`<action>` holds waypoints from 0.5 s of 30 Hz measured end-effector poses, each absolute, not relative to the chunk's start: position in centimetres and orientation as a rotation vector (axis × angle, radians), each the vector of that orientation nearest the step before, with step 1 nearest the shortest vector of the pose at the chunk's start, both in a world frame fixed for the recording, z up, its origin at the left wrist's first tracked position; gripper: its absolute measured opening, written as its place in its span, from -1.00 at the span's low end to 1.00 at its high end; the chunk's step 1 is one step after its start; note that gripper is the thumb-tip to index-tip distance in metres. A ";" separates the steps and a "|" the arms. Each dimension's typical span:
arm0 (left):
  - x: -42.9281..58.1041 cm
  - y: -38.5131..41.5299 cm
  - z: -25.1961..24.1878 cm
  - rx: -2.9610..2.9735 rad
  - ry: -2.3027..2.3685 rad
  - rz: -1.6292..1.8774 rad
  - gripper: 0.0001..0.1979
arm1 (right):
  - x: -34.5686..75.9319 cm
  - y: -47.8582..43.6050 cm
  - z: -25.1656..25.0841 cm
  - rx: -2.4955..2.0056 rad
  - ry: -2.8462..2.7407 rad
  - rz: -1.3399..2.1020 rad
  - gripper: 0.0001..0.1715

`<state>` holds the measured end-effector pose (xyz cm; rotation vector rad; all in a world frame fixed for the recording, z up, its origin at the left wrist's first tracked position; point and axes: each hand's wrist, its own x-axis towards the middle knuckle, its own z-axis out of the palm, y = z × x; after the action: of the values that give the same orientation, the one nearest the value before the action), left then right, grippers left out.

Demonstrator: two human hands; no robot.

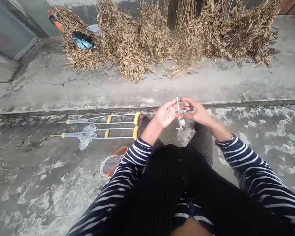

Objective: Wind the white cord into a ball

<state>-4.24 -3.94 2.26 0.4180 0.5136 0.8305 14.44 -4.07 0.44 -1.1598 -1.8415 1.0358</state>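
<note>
A white twisted cord (178, 105) runs across the fingers of my left hand (164, 115), whose palm is turned up with the fingers curled around the cord. Facing it from the other side, my right hand (198, 113) has its thumb and fingers bent in on the cord's loops. The fingertips of both hands overlap, so the exact grip is partly hidden. Just below the hands, a small whitish ball of cord (182, 123) shows between my knees, with a loose bit under it.
Two crutches with yellow pads (135, 132) lie on the concrete at left, near a clear plastic bag (85, 142). Closer to me is a mesh bag with orange handles (110, 165). A raised ledge (147, 88) crosses ahead, with dried plant bundles (135, 42) against the wall.
</note>
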 end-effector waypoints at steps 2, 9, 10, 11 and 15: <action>-4.2 -4.0 2.1 0.417 0.535 0.827 -0.68 | 14.2 -4.1 0.2 -1.240 -1.817 0.981 -0.35; -6.4 -4.6 1.2 0.689 0.534 0.722 -0.77 | 16.5 -3.2 1.4 -1.189 -2.034 0.620 -0.61; -7.1 -4.6 0.7 0.756 0.541 0.671 -0.73 | 17.1 -3.0 1.8 -1.196 -2.079 0.559 -0.60; -7.7 -4.5 0.1 0.822 0.560 0.613 -0.70 | 17.7 -2.8 2.2 -1.210 -2.130 0.486 -0.59; -9.9 -3.5 -1.9 1.107 0.742 0.380 -0.64 | 19.4 -2.5 4.6 -1.363 -2.301 0.156 -0.56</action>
<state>-9.92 -3.50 -1.94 1.1068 0.7423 0.3805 19.42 -2.48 4.57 -1.3626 -2.3013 0.1563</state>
